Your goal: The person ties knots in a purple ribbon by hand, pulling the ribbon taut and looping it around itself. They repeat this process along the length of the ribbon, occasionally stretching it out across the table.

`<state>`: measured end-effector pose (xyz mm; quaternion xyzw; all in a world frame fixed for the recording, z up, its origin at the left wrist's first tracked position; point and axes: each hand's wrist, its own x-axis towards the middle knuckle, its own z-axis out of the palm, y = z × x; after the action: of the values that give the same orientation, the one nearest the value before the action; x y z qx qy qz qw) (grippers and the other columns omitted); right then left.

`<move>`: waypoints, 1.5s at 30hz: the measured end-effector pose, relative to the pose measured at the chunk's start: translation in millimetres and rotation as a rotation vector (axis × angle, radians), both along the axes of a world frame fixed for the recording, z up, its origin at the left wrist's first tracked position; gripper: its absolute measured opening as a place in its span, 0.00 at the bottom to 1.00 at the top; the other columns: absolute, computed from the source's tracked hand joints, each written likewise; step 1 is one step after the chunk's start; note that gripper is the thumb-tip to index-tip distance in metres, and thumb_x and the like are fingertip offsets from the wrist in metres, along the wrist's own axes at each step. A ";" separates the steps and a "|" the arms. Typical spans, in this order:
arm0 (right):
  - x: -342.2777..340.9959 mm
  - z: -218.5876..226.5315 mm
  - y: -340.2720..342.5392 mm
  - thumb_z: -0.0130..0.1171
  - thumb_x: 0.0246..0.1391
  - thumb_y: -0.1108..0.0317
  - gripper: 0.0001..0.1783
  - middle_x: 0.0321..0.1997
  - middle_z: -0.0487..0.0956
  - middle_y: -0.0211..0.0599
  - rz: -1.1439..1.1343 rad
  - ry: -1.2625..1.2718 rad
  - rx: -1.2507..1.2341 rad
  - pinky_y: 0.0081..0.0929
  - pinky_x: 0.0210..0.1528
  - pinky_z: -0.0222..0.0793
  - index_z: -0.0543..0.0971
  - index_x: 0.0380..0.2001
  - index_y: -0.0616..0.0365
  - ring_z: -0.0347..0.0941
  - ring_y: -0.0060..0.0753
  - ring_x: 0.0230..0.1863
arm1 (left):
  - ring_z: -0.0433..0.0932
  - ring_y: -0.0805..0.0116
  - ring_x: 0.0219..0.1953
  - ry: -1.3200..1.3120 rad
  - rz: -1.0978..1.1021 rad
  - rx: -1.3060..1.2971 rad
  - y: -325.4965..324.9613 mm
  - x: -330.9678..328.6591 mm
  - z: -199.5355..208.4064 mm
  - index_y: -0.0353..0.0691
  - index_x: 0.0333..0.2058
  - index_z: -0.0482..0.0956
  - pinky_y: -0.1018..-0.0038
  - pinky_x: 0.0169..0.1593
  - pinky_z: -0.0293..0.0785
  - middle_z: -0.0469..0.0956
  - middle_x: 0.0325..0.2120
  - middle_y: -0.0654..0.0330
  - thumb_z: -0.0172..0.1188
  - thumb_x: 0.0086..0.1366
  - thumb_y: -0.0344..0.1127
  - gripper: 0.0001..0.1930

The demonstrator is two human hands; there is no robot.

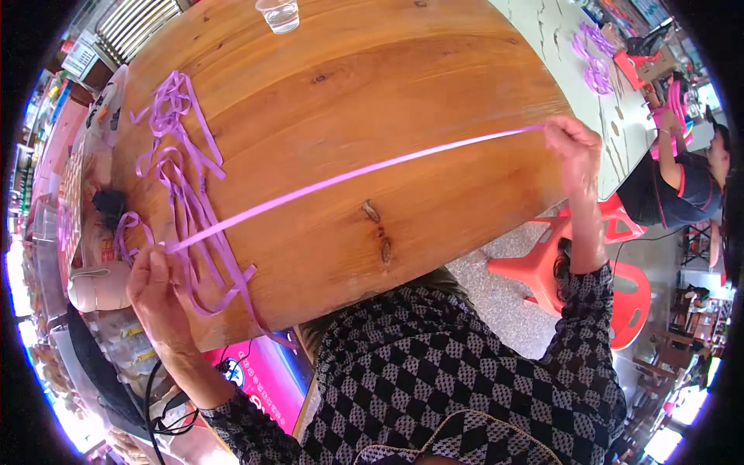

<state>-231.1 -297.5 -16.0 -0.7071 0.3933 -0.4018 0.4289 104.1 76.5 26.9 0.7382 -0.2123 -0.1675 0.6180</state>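
Left hand (159,291) and right hand (572,143), purple strip (353,177) taut between them.

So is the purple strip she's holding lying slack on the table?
No, the purple strip runs taut in a straight line between the left hand and the right hand above the wooden table.

Between my left hand (155,291) and right hand (572,147) I see a flat purple strip (349,177), thin plastic by its look, smooth with a slight sheen. More of the same strips (182,167) lie just above my left hand. Under both hands the table (372,85) is varnished wood, glossy, with dark knots. My sleeves (480,372) are matt checked cloth. Below my right hand stands a glossy red plastic chair (542,267).
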 end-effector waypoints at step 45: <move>115.2 30.0 136.9 0.59 0.45 0.76 0.17 0.23 0.73 0.28 0.838 -0.013 -0.147 0.16 0.30 0.65 0.77 0.42 0.59 0.67 0.16 0.25 | 0.73 0.76 0.30 0.459 -0.325 -0.151 -75.6 -96.7 -14.0 0.33 0.35 0.80 0.81 0.38 0.66 0.78 0.29 0.62 0.60 0.54 0.30 0.09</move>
<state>-115.9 -160.7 14.0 -0.8320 0.0398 -0.2241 0.5060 7.3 0.9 12.9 0.5891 -0.1943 -0.4109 0.6682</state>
